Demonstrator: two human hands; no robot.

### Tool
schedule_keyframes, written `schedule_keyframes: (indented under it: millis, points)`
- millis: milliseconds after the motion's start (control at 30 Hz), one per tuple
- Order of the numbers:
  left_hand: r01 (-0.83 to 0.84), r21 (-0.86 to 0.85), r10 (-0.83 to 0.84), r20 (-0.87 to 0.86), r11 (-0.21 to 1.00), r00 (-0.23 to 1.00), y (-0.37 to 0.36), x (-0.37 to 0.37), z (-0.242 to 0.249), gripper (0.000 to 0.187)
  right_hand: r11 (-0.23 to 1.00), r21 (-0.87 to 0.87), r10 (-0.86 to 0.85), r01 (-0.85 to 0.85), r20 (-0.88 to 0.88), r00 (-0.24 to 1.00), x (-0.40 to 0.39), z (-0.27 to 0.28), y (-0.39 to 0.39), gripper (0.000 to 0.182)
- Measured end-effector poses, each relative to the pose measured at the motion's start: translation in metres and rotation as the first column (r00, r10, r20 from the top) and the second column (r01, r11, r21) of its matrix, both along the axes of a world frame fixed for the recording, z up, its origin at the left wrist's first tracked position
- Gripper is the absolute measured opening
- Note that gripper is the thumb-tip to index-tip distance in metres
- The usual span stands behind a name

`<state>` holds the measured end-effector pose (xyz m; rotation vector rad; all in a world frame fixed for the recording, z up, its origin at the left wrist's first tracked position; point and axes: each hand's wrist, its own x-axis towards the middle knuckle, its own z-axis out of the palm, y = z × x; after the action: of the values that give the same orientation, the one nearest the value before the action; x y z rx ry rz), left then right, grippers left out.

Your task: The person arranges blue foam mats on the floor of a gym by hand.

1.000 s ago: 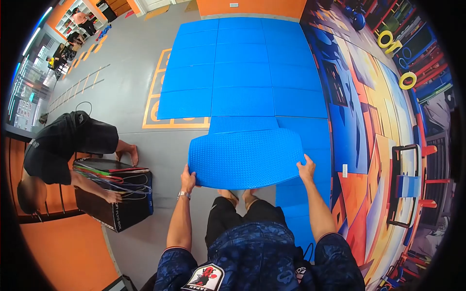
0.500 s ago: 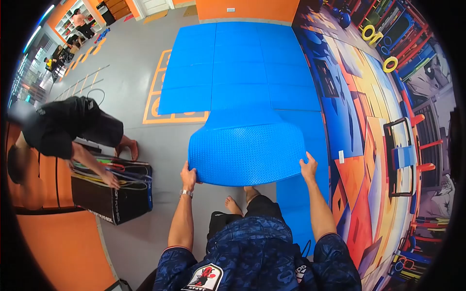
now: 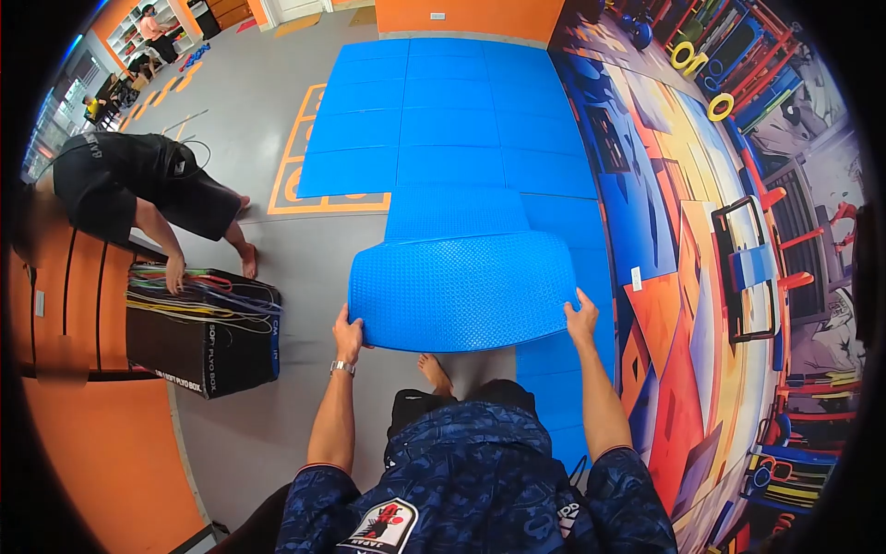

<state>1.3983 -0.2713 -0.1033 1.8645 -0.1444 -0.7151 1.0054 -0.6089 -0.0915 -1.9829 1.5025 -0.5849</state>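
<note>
A blue textured exercise mat (image 3: 461, 288) is held up in front of me, its near edge lifted and bowed and its far part sloping down toward the blue mats (image 3: 452, 115) on the floor. At its near left corner my left hand (image 3: 349, 336) grips the edge, thumb on top. My right hand (image 3: 581, 319) holds the opposite near corner the same way. The undersides of both grips are hidden by the mat. Below the mat's near edge, one of my bare feet (image 3: 434, 374) shows on the grey floor.
To the left, a person in black (image 3: 148, 180) bends over a black plyo box (image 3: 235, 346) with colourful cords on top. An orange floor marking (image 3: 286, 175) lies beside the mats. Along the right runs a painted wall (image 3: 678, 305) with racks of gear.
The held mat has shifted slightly left and its far part lies flatter, in both my hands. My view has turned a little. The person at the box has drawn the reaching arm back.
</note>
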Motion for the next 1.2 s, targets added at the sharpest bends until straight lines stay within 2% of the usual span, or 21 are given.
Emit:
schedule_keyframes:
  millis: [267,467,567,667,767,967,1200]
  points:
    - [0.001,0.064,-0.006,0.068,0.998,0.998,0.024,-0.053,-0.011,0.056,1.0,0.022,-0.002,0.002,0.027,1.0,-0.049,-0.004,0.029,0.049]
    - [0.011,0.149,-0.024,0.091,0.989,0.996,0.046,-0.093,-0.009,0.055,0.999,-0.013,0.032,-0.031,0.129,0.991,-0.09,-0.01,0.057,0.047]
    - [0.021,0.067,-0.035,0.214,0.998,0.976,0.074,-0.094,-0.056,0.056,1.0,0.01,0.011,-0.012,0.092,0.996,-0.098,-0.007,0.072,0.046]
    - [-0.025,0.141,0.005,0.141,0.99,0.99,0.076,-0.125,-0.008,0.057,1.0,-0.011,0.0,0.001,0.14,0.99,-0.104,-0.003,0.09,0.043]
    - [-0.044,0.11,0.029,0.136,0.993,0.99,0.085,-0.143,0.002,0.057,0.999,-0.032,-0.007,0.011,0.113,0.994,-0.115,-0.008,0.106,0.043]
    - [-0.05,0.1,0.033,0.163,0.994,0.986,0.109,-0.161,0.005,0.056,0.999,-0.028,-0.027,0.03,0.093,0.995,-0.133,-0.01,0.133,0.044]
    - [-0.007,0.106,-0.013,0.184,0.994,0.983,0.149,-0.16,-0.015,0.055,0.997,0.021,-0.074,0.072,0.112,0.991,-0.137,-0.013,0.18,0.043]
